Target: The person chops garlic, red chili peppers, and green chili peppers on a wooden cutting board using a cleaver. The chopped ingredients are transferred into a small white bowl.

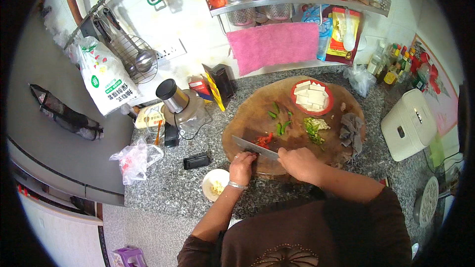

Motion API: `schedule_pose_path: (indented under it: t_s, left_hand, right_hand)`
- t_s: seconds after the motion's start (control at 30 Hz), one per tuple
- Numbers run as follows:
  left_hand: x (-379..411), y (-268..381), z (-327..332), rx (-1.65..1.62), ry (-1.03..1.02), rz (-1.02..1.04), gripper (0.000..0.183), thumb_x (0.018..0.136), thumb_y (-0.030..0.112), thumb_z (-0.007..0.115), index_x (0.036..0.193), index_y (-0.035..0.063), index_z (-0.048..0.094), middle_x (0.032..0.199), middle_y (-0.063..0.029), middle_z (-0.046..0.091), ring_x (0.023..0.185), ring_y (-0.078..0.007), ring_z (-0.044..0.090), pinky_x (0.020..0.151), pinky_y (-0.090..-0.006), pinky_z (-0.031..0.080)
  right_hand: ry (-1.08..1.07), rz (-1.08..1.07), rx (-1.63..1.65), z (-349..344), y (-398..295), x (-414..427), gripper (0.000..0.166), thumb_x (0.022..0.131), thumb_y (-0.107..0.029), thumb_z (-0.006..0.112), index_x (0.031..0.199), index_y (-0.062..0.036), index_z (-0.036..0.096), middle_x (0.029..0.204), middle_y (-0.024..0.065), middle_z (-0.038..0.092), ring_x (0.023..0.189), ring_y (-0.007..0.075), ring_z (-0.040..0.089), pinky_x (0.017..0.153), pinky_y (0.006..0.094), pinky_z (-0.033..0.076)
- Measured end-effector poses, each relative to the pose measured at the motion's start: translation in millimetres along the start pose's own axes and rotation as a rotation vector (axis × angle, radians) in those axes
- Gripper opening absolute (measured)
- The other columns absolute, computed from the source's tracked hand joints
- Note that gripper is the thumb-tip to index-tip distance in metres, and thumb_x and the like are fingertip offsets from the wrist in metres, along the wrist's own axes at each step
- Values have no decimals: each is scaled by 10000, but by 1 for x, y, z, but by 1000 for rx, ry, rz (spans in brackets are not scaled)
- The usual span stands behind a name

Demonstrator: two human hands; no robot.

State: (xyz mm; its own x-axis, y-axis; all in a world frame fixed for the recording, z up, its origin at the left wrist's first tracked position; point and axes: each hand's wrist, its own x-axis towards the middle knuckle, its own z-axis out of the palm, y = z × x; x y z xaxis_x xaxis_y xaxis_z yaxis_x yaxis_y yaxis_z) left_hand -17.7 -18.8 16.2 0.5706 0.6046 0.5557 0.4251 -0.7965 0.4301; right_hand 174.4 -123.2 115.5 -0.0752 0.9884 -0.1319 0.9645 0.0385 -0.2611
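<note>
A large wooden chopping board lies on the granite counter. My right hand grips the handle of a cleaver, its blade pointing left. Beside the blade, my left hand has its fingertips bent down on a dark reddish piece, mostly hidden; it looks like chili pepper. Chopped red pepper lies just beyond the blade. Farther back are several green pepper pieces and a heap of chopped scallion. A red-rimmed bowl of white tofu slices sits at the board's back right.
A grey cloth drapes over the board's right edge. Near my left wrist stands a white bowl with minced garlic-like bits. A black case, a plastic bag and a food chopper are at left; a cream-coloured container is at right.
</note>
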Motion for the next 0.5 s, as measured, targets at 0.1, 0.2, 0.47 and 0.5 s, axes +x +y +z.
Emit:
schedule_pose_path:
  t_s: [0.1, 0.2, 0.47, 0.5]
  left_hand:
    - [2, -2, -1, 40, -46, -15, 121, 735, 38, 633, 842, 75, 675, 905, -68, 657, 805, -288, 623, 696, -382, 519]
    - [3, -1, 0, 44, -55, -24, 121, 735, 45, 637, 844, 83, 673, 894, -70, 653, 797, -292, 623, 688, -387, 518]
    - [-1, -7, 2, 8, 25, 11, 99, 736, 36, 640, 815, 93, 655, 866, -70, 657, 765, -301, 631, 671, -393, 521]
    - [-1, -7, 2, -5, 35, 13, 97, 735, 37, 641, 813, 93, 654, 870, -67, 656, 764, -299, 631, 669, -394, 520]
  right_hand:
    - [-3, -7, -15, -7, -6, -7, 96, 859, -79, 488, 909, 2, 497, 669, 188, 640, 639, 374, 661, 548, 474, 525]
    - [2, 1, 0, -4, -7, -6, 103, 858, -78, 486, 919, 4, 498, 665, 191, 638, 638, 377, 660, 552, 477, 526]
    - [25, 3, 87, 0, 1, -2, 139, 887, -130, 489, 933, 1, 504, 709, 203, 643, 682, 378, 663, 566, 489, 523]
    - [13, 2, 90, -2, 0, -4, 148, 892, -140, 492, 933, 2, 505, 714, 203, 644, 688, 378, 664, 567, 491, 523]
